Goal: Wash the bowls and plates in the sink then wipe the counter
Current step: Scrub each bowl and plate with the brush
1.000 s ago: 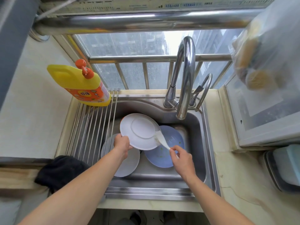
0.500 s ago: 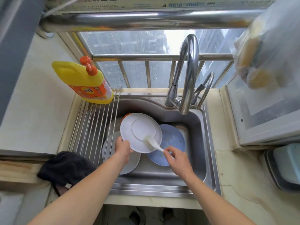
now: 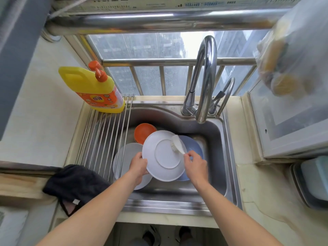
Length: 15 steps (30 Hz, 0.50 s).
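Observation:
Over the steel sink [image 3: 229, 157] my left hand [image 3: 139, 165] grips the left rim of a white plate [image 3: 164, 161], held with its underside facing up. My right hand [image 3: 195, 164] pinches the handle of a white dish brush [image 3: 176, 143], whose bristles lie on the plate's upper right part. Under them in the basin lie a blue plate [image 3: 194, 145], partly hidden, another white plate [image 3: 126, 157] at the left, and an orange bowl [image 3: 143, 132] at the back.
A yellow detergent bottle [image 3: 95, 89] stands on the roll-up drying rack [image 3: 101, 139] over the sink's left side. A black cloth [image 3: 74, 185] lies on the counter at front left. The faucet [image 3: 204, 82] arches above the basin. A bag [image 3: 292, 55] hangs at upper right.
The plate has come lower and nearer to me, uncovering the orange bowl behind it. The brush has moved from the plate's lower right edge up to its upper right part.

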Each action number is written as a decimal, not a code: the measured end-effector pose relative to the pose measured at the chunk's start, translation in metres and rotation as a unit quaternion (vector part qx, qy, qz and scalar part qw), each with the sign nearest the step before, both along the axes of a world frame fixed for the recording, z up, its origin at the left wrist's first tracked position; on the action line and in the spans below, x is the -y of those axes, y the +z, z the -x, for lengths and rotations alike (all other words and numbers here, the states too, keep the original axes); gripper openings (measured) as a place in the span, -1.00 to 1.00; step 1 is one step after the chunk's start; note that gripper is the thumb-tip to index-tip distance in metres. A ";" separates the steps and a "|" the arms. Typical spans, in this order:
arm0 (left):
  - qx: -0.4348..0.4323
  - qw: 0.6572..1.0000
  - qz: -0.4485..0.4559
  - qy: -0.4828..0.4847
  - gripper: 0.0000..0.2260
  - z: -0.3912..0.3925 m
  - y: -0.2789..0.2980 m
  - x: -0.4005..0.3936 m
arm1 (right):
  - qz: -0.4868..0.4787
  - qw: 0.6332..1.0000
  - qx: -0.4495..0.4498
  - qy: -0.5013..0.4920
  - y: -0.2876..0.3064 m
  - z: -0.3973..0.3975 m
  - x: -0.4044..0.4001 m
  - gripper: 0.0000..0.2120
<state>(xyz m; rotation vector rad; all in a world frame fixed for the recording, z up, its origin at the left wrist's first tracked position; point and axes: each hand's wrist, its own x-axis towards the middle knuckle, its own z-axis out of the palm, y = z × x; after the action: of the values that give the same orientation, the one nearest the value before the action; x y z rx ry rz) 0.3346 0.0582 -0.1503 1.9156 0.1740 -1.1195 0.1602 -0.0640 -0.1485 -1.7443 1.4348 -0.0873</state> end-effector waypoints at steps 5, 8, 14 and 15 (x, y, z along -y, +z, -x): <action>0.001 1.000 -0.018 -0.007 -0.77 0.001 -0.001 0.001 | -0.030 0.996 0.046 0.065 0.004 -0.008 -0.010 -0.82; -0.008 1.000 -0.009 0.006 -0.72 0.000 0.002 0.000 | -0.016 0.990 0.076 0.118 0.003 -0.005 -0.010 -0.84; 0.007 0.998 -0.029 -0.053 -0.77 0.003 -0.005 0.007 | 0.036 0.990 0.113 0.071 0.005 0.003 -0.001 -0.87; 0.011 0.997 -0.034 -0.064 -0.76 0.004 -0.006 0.008 | 0.026 0.989 0.101 0.104 0.005 0.002 -0.002 -0.88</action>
<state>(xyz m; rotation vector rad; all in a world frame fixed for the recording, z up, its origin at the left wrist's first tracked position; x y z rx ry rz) 0.3302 0.0503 -0.1566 2.0226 0.0801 -1.1897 0.1585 -0.0618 -0.1439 -1.8607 1.1090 -0.1850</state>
